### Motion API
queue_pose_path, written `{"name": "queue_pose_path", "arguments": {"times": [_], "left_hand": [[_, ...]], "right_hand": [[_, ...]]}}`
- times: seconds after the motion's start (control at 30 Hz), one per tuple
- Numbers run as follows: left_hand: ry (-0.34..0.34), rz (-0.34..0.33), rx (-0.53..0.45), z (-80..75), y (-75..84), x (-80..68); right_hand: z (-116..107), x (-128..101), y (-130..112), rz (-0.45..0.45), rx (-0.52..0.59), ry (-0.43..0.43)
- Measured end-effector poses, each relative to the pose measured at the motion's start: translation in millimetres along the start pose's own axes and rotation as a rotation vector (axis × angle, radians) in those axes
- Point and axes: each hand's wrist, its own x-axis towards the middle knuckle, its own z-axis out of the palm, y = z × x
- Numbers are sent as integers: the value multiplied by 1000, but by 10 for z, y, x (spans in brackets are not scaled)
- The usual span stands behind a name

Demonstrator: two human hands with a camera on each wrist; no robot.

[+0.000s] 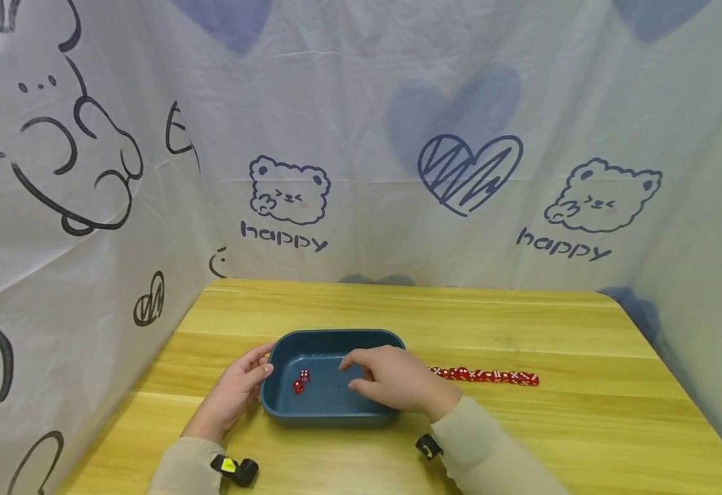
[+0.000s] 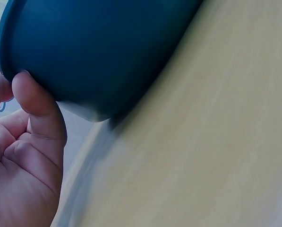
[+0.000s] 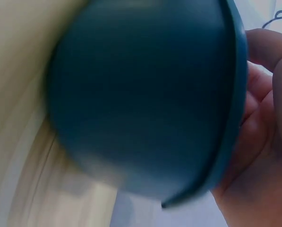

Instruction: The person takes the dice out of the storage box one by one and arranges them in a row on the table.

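A dark teal rectangular tub (image 1: 326, 419) sits on the table with two red dice (image 1: 301, 381) inside, near its left end. My left hand (image 1: 234, 393) rests against the tub's left end, its thumb (image 2: 34, 97) at the rim and its fingers along the outer wall. Over the tub's right part hovers my right hand (image 1: 398, 379), index finger and thumb apart, with nothing visible between them. The right wrist view shows that hand beyond the tub's rim (image 3: 237, 94); its fingertips are hidden there. A row of red dice (image 1: 491, 376) runs rightward from behind my right hand.
The yellow wood-grain table (image 1: 584, 440) has its far edge against a white printed curtain (image 1: 361, 206). Curtain also hangs along both sides. Small black cameras (image 1: 235, 470) are strapped at the wrists.
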Motion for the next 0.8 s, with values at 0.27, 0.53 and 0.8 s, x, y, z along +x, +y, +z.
{"name": "queue_pose_path", "arguments": {"times": [0.27, 0.53, 0.8], "left_hand": [[9, -7, -4, 5, -6, 10], [5, -7, -4, 8, 1, 9], [-12, 0, -13, -13, -9, 4]], "right_hand": [[132, 313, -106, 2, -36, -63], [293, 583, -221, 65, -88, -158], [394, 744, -259, 131, -106, -236]]}}
